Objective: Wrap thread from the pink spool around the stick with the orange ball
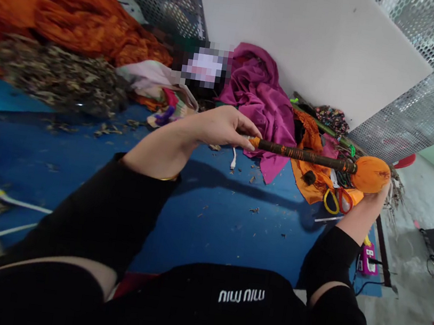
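Observation:
My left hand [222,126] pinches the thin end of a dark stick wound with orange thread [302,154], held level above the blue table [177,216]. At the stick's other end sits an orange cloth-wrapped ball [372,174]. My right hand [375,198] cups that ball from below, its fingers mostly hidden behind it. Both arms are in black sleeves.
Orange fabric [61,6] and a heap of dried leaves [59,76] lie at the far left. Magenta cloth [259,93] and orange cloth [313,165] lie behind the stick, with scissors [336,200] beside them. A white panel [307,40] leans on the perforated metal wall. A power strip [368,259] sits at the table's right edge.

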A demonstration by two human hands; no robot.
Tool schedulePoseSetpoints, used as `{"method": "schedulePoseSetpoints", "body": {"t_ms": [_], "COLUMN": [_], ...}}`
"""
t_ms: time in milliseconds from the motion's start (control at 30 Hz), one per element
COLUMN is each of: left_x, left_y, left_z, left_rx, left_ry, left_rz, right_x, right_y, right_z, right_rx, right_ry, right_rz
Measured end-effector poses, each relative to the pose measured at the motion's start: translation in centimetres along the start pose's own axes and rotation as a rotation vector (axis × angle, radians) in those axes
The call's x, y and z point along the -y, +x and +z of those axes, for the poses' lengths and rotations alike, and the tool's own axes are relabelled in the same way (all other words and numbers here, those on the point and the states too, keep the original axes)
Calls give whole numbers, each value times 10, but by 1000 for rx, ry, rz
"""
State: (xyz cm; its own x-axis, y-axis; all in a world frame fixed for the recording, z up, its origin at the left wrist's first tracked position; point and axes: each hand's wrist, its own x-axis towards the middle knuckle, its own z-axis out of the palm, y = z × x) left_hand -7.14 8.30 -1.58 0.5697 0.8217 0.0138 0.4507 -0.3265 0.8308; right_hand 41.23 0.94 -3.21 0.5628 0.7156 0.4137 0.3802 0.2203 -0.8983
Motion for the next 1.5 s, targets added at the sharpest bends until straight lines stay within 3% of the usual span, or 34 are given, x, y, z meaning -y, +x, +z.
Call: {"method": "schedulePoseSetpoints", "body": {"t_ms": [133,233,333,400,467,533,600,667,733,833,933,1067,1233,1500], "left_x": [-7,-23,-38,-44,-45,-45,-45,-44,-45,-45,-46,-48,-50,-46], "left_y": [-3,-9,-14,-16,-16,-14,-11,-9,-7,-5,-2,1,4,5], "left_z": [1,7,15,20,25,31,36,41,44,48,53,61,71,78], "left_rx": [-28,-96,-159,-185,-198,-186,-155,-134,-139,-147,-137,-144,-174,-198], "left_ry": [-119,-235,-351,-409,-469,-538,-608,-667,-699,-745,-818,-842,-818,-743], "left_rz": [-37,-61,-24,-6,15,42,68,83,73,24,-6,-36,-60,-45], "right_x": [-8,2,25,44,62,75,84,91,98,108,110,104,107,114], "right_y": [-3,-10,-25,-45,-74,-106,-132,-147,-152,-153,-155,-161,-165,-186], "right_z": [20,37,65,94,127,156,174,178,172,163,165,177,178,177], "right_rx": [-75,-125,-90,57,311,523,662,695,624,411,380,472,358,238], "right_ry": [-128,-353,-387,-339,-185,10,53,17,-36,-59,45,293,378,281], "right_rz": [27,-102,-228,-301,-360,-328,-265,-208,-235,-433,-539,-350,-52,-68]}}
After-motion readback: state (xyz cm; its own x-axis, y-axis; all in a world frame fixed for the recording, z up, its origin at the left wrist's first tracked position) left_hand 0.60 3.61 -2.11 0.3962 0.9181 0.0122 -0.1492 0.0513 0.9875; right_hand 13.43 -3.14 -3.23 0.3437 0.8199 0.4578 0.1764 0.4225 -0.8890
